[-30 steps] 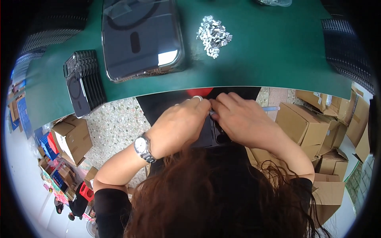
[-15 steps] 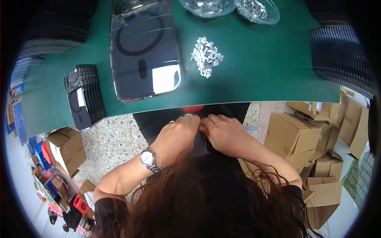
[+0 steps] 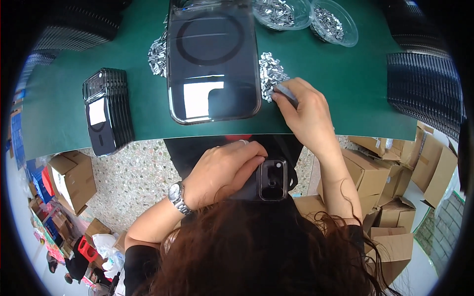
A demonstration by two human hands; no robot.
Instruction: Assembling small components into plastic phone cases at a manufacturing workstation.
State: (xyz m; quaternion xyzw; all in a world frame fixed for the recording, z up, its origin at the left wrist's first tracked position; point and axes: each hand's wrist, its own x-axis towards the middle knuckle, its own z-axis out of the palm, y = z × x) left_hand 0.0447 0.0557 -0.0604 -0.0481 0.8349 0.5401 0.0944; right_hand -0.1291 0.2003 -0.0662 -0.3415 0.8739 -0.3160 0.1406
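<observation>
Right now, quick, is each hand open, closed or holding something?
Left hand: closed, holding a phone case.
Right hand: closed, pinching a slim grey tool by the silvery pieces.

Speckled floor (image 3: 123, 172) shows left of the left hand (image 3: 222, 167). A green table (image 3: 340, 89) spreads beneath the right hand (image 3: 308, 111), with grey bricks (image 3: 447, 224) far right of both.

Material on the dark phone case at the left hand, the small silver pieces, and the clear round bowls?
Dark rectangular phone case at the left hand: probably plastic, glossy, going by the bright edge highlights; hard or soft, can't tell.
Small silver oblong pieces: likely metal, shiny; they glint, though coated plastic is possible.
Clear round bowls: thin-looking plastic, maybe; contents show through.
</observation>
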